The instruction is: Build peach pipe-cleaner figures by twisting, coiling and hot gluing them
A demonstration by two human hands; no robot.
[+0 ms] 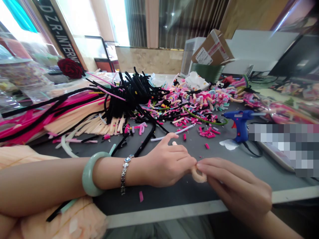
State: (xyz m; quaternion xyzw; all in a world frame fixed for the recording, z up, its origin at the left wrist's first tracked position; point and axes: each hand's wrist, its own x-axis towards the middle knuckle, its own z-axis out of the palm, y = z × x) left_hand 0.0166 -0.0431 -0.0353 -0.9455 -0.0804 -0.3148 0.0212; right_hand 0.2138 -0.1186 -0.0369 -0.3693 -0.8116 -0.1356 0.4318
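Grips of left hand (169, 161) and right hand (240, 186) closed on peach loop (199, 179), angled inward

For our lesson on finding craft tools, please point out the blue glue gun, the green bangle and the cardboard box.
Blue glue gun (241, 127): head view, on its handle.
Green bangle (87, 176): head view, on the near side of its band.
Cardboard box (210, 49): head view, on its side.

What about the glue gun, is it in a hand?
No, the glue gun stands on the table, apart from the left hand and right hand.
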